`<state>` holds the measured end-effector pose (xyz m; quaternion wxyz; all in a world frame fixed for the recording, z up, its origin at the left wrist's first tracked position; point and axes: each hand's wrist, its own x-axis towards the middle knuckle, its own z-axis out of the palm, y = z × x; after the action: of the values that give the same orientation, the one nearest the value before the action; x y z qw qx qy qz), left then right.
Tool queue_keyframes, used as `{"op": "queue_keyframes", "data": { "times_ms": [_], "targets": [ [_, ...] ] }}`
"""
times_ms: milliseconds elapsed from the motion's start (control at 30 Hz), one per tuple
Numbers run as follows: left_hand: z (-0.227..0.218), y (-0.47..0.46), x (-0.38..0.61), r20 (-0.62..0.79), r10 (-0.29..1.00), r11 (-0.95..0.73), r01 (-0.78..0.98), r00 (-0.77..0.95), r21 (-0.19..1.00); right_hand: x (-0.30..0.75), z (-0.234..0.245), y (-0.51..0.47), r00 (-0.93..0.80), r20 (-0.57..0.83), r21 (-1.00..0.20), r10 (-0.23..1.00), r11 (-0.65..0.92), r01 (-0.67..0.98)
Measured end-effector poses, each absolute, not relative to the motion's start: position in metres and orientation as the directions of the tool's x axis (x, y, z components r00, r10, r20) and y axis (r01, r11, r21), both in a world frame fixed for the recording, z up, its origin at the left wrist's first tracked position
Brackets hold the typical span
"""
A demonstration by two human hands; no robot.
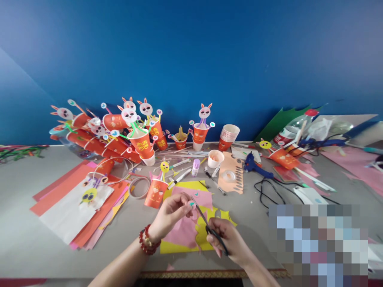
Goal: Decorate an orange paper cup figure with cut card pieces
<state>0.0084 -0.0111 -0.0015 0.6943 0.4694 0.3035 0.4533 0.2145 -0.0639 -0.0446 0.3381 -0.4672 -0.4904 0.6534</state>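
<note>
My right hand grips black-handled scissors, their blades pointing up and left toward my left hand. My left hand, with a red bead bracelet at the wrist, pinches a small piece of paper at the scissor tips; the piece is too small to name its colour for sure. Below both hands lie pink paper and yellow paper sheets with cut edges. An orange paper cup lies just left of my left hand.
Several orange cup crafts with bunny faces crowd the back left. A stack of coloured paper lies at left. A blue glue gun with black cable, a cup stack, a glue stick and pens sit mid-table.
</note>
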Motion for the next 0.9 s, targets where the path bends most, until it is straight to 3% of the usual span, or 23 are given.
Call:
{"op": "queue_keyframes", "data": {
  "times_ms": [900],
  "targets": [
    [-0.004,-0.013,0.009,0.020,0.912,0.142,-0.360,0.410,0.922,0.211,-0.036,-0.061,-0.408,-0.285,-0.953,0.868,-0.300,0.028]
  ]
}}
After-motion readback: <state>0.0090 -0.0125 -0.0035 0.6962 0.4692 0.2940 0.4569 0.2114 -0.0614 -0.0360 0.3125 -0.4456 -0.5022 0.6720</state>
